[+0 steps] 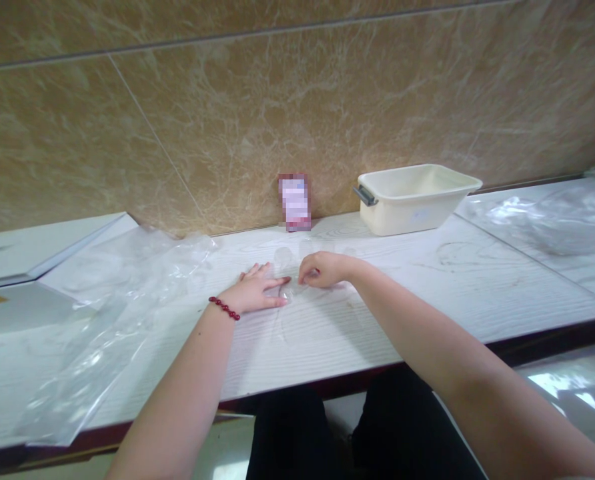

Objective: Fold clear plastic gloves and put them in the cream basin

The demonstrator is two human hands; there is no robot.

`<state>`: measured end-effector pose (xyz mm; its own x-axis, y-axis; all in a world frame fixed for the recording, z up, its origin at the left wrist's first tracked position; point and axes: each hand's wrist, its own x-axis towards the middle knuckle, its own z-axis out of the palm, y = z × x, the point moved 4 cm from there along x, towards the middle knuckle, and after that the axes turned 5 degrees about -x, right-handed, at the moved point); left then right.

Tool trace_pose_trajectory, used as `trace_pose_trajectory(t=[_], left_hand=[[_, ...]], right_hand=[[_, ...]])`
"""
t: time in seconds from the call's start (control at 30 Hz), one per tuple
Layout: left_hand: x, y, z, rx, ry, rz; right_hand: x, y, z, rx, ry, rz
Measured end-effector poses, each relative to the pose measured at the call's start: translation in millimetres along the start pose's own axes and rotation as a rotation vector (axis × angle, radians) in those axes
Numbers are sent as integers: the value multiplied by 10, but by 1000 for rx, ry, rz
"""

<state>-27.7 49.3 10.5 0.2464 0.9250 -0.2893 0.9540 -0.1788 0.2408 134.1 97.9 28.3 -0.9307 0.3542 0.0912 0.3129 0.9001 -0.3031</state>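
Note:
A thin, clear plastic piece (283, 256) with rounded outlines lies on the white wood-grain table; its full shape is hard to make out. My left hand (252, 291), a red bead bracelet (224, 308) at its wrist, rests flat with fingers spread, the index finger and thumb over the plastic's left part. Just right of it is my right hand (325, 269), its fingers curled in and pinched together at the plastic. Whatever is between those fingertips is hidden or too small to name.
A cream plastic bin (402, 217) with a grey handle stands against the marble-look wall. Left of it a blurred-out phone-like object (295, 202) leans on the wall. Clear plastic bags (127, 313) and a white box (42, 250) lie left; more clear plastic (557, 217) lies far right.

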Motion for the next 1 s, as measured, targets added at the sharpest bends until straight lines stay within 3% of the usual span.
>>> trace_pose_trajectory(t=[0.33, 0.7, 1.0], left_hand=[[-34, -6, 27, 15, -49, -20], [-46, -98, 37, 31, -95, 1], [-72, -76, 17, 40, -105, -14]], right_hand=[[13, 20, -9, -53, -23, -22], [-27, 244, 2, -89, -78, 119], [-55, 209, -40, -67, -94, 144]])
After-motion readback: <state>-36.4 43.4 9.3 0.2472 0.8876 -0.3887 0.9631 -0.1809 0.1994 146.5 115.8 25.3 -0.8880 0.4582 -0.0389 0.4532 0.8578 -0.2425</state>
